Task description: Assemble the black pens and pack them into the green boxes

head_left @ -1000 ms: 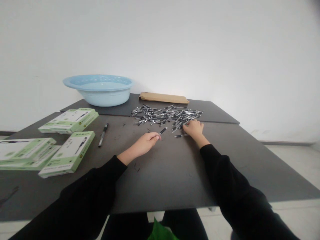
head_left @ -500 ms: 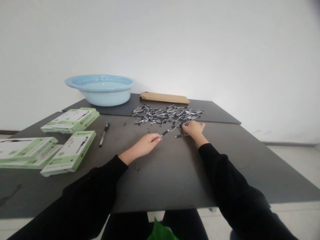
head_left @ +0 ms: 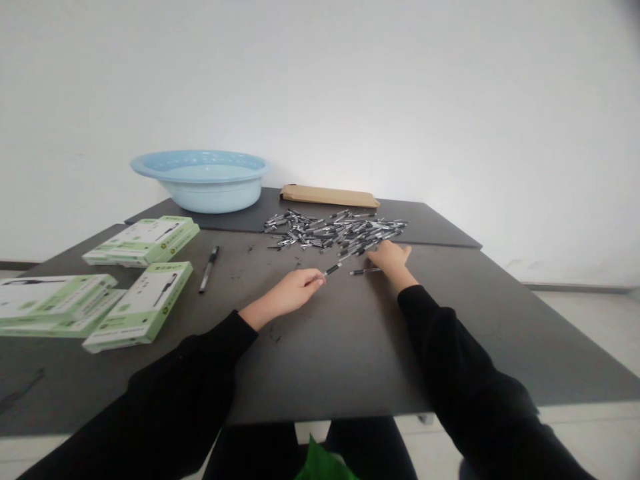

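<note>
My left hand [head_left: 301,285] is closed in a pinch on a pen barrel [head_left: 332,269] with a black grip, which points up and right toward the pile. At the near right edge of a heap of clear and black pen parts [head_left: 330,230] rests my right hand [head_left: 391,259]. Its fingertips are turned away from view, so what they hold, if anything, is hidden. Another pen piece [head_left: 364,271] lies on the table, its right end by my right hand. Off to the left lies a single capped black pen [head_left: 209,269].
Several green and white pen boxes [head_left: 145,303] lie on the left of the dark table [head_left: 330,360]. A light blue basin [head_left: 215,193] stands at the back left. Behind the pen parts is a long brown cardboard package [head_left: 330,196] near the white wall.
The pen barrel in my left hand now stands apart from the heap's near edge, where before it seemed to reach it. My right hand has shifted slightly right.
</note>
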A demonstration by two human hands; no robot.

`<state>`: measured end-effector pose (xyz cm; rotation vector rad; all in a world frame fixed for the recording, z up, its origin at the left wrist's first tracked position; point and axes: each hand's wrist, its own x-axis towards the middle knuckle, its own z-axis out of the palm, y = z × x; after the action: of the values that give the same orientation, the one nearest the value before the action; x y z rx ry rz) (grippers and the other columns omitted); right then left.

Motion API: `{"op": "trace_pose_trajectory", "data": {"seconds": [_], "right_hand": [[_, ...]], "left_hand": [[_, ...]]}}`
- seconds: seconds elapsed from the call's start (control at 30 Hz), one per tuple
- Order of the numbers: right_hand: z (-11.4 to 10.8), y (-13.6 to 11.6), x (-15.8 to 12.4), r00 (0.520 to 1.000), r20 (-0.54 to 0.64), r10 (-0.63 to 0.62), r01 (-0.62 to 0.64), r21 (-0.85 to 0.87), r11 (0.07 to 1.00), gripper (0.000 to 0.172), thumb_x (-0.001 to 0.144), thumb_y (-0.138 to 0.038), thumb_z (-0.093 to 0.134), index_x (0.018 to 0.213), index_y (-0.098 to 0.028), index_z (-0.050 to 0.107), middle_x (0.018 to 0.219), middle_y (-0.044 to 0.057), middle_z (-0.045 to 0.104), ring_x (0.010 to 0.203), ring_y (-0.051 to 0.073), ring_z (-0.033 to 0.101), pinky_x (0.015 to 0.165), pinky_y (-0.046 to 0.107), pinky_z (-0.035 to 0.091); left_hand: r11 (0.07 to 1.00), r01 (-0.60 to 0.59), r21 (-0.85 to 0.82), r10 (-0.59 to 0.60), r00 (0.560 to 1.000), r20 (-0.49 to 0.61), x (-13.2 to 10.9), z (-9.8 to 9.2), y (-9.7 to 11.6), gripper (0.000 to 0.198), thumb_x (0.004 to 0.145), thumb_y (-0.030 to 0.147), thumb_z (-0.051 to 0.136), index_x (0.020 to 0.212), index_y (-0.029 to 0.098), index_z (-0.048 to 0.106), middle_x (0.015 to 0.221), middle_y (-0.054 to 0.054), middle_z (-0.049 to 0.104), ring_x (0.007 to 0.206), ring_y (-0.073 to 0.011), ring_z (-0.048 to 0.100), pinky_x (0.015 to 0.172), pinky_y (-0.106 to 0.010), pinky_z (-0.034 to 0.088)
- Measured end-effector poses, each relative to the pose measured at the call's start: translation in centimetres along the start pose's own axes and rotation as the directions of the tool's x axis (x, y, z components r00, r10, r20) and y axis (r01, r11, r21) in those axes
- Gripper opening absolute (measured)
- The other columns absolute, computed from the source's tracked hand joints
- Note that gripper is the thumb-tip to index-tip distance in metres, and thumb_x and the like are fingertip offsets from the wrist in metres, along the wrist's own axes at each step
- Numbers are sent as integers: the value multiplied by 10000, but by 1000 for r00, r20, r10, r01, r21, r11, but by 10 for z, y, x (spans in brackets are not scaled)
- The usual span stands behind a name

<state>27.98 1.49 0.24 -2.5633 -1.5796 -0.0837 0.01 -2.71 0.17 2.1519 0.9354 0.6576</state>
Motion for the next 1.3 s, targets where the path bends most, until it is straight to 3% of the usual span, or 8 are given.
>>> {"op": "trace_pose_trajectory", "data": {"seconds": [0.43, 0.63, 0.9, 1.03, 1.1, 1.17, 1.23, 1.3], "right_hand": [[0, 13, 8, 999, 27, 25, -25, 12, 1000, 342, 749, -388, 568, 963, -158, 703, 960, 135, 734, 980, 310, 670, 978, 490, 310], [2, 14, 8, 997, -45, 55, -57, -43, 997, 487, 767, -444, 569, 1095, -107, 695, 1193, 222, 654, 1154, 368, 579, 967, 495, 328], [-1, 7, 2, 1000, 15, 16, -15, -61, 998, 330, 805, -281, 547, 1044, -115, 701, 1123, 190, 697, 1101, 333, 624, 983, 489, 312], [-21, 15, 0, 1000, -26, -5, 4, -53, 999, 294, 805, -300, 547, 969, -117, 709, 1053, 178, 710, 1015, 327, 642, 958, 506, 327], [-36, 19, -3, 996, -53, -66, 66, -16, 998, 262, 814, -328, 536, 830, -134, 712, 938, 147, 715, 936, 312, 642, 928, 505, 344], [-48, 19, -11, 978, -44, -204, 207, 77, 975, 272, 820, -334, 527, 690, -153, 683, 789, 96, 685, 837, 271, 627, 886, 471, 368], [-55, 12, -23, 917, -56, -395, 396, 235, 888, 243, 810, -308, 542, 662, -164, 670, 758, 59, 650, 787, 222, 600, 837, 403, 391], [-56, 0, -40, 815, -114, -568, 565, 374, 735, 163, 787, -263, 571, 713, -169, 682, 832, 45, 636, 798, 188, 581, 799, 340, 398]], "left_hand": [[1000, -14, 27, 13, 1000, 22, -1, 2, -3, 243, 888, 315, 487, 939, 183, 685, 968, -75, 735, 891, -223, 655, 804, -305, 458], [999, -6, 34, 5, 999, 36, -3, 2, 2, 253, 897, 308, 477, 953, 167, 680, 992, -94, 735, 910, -238, 663, 825, -326, 460], [999, -4, 38, 3, 999, 48, -3, 2, 1, 256, 899, 307, 468, 959, 159, 669, 982, -91, 724, 900, -232, 651, 827, -330, 458], [1000, -9, -5, 9, 999, -41, -1, 1, 1, 197, 880, 255, 470, 906, 170, 646, 944, -64, 694, 900, -201, 621, 838, -317, 447], [992, 33, -123, -48, 992, -119, 1, 1, 2, 150, 871, 252, 483, 870, 175, 612, 803, -26, 642, 752, -158, 587, 721, -274, 448], [938, 110, -329, -165, 976, -144, 1, 1, 4, 101, 869, 275, 508, 861, 186, 556, 606, 44, 497, 528, -106, 453, 538, -220, 374], [815, 176, -552, -274, 957, -100, 1, -1, 6, 131, 871, 323, 543, 870, 199, 503, 514, 105, 322, 411, -73, 272, 432, -188, 236], [684, 207, -699, -318, 947, -32, 0, -4, 7, 214, 879, 396, 568, 894, 196, 495, 503, 128, 243, 389, -55, 180, 405, -177, 150]]}}
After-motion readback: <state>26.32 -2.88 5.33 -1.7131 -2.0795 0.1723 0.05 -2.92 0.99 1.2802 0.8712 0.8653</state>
